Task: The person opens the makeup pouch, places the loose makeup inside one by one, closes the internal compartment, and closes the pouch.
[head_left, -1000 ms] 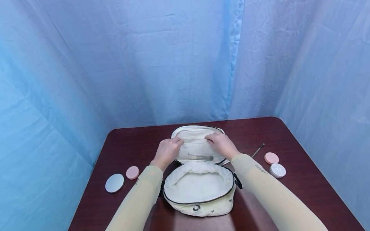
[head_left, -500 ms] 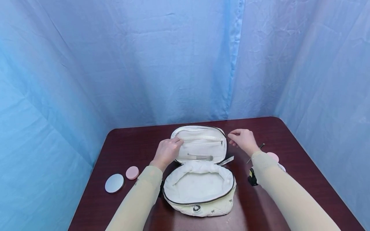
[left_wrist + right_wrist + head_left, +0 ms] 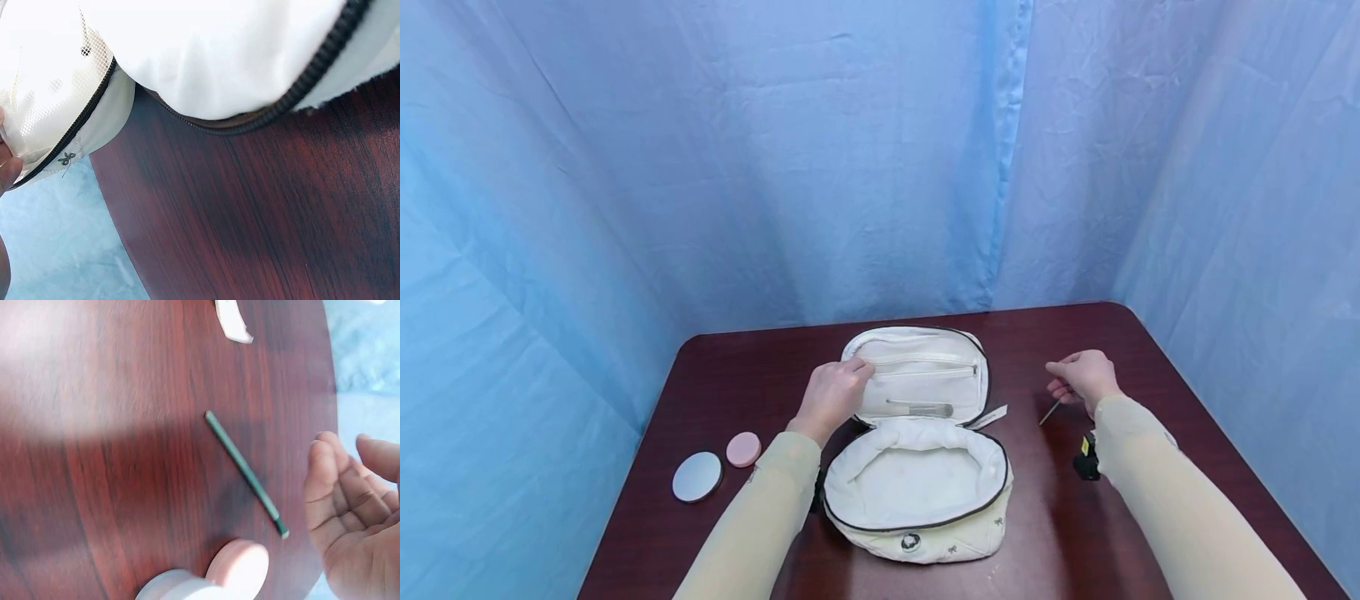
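A cream cosmetic bag [image 3: 955,546] stands unzipped, its lid folded back. Inside the lid is a mesh pocket [image 3: 917,387] with a makeup brush [image 3: 931,410] in it. My left hand [image 3: 831,396] pinches the pocket's upper left edge; in the left wrist view only its fingertips [image 3: 7,167] show at the frame's edge. My right hand [image 3: 1084,379] hovers over a slim green pencil-like stick [image 3: 242,465] lying on the table. Its fingers are loosely bent with the thumb apart, and nothing is between them in the right wrist view.
A pink round case [image 3: 743,449] and a larger pale round case [image 3: 697,477] lie left of the bag. Right of it, another pink case [image 3: 240,572] and a white one [image 3: 181,589] sit beside the stick. Blue curtains [image 3: 850,167] surround the dark table [image 3: 760,358].
My right hand has let go of the pocket's right side and moved right, over the stick. The left hand has stayed at the pocket's edge.
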### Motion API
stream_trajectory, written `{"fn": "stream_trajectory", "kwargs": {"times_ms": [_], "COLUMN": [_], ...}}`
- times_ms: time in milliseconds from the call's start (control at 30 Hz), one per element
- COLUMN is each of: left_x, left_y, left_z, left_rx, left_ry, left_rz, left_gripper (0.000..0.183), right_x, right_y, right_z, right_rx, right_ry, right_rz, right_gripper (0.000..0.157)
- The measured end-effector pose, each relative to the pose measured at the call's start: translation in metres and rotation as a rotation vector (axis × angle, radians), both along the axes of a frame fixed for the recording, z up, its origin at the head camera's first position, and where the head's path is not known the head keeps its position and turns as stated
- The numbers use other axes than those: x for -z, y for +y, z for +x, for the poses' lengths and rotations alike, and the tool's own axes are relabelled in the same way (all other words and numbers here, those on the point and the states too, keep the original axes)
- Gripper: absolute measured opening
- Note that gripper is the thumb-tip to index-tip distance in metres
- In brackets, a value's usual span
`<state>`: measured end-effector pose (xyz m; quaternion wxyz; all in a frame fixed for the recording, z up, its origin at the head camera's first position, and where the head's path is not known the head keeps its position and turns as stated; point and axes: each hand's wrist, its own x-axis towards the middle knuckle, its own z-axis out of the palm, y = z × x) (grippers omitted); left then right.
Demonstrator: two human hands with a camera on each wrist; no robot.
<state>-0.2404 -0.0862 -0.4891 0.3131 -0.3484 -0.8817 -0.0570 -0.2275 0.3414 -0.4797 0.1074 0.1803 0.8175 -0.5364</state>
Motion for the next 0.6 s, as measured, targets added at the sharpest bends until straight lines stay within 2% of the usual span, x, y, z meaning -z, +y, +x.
{"fn": "stream_trajectory", "kwargs": {"times_ms": [167,333,600], "left_x": [-0.001,0.0,0.002], "left_y": [0.0,0.0,0.0], "left_z": [0.0,0.0,-0.001], "left_rx": [-0.003,-0.001,0.006], "left_ry": [-0.007,-0.006,0.006], "left_rz": [0.003,0.009,0.01], "left_gripper": [0.026,0.026,0.026], "right_x": [0.002,0.005,0.012], "right_y": [0.008,0.015,0.022], "right_z": [0.007,0.012,0.014], "right_rx": [0.084,0.137,0.182], "right_ry": [-0.109,-0.199,-0.285], "right_rz": [-0.069,-0.165,-0.201], "right_gripper": [0.046,0.052,0.027]}}
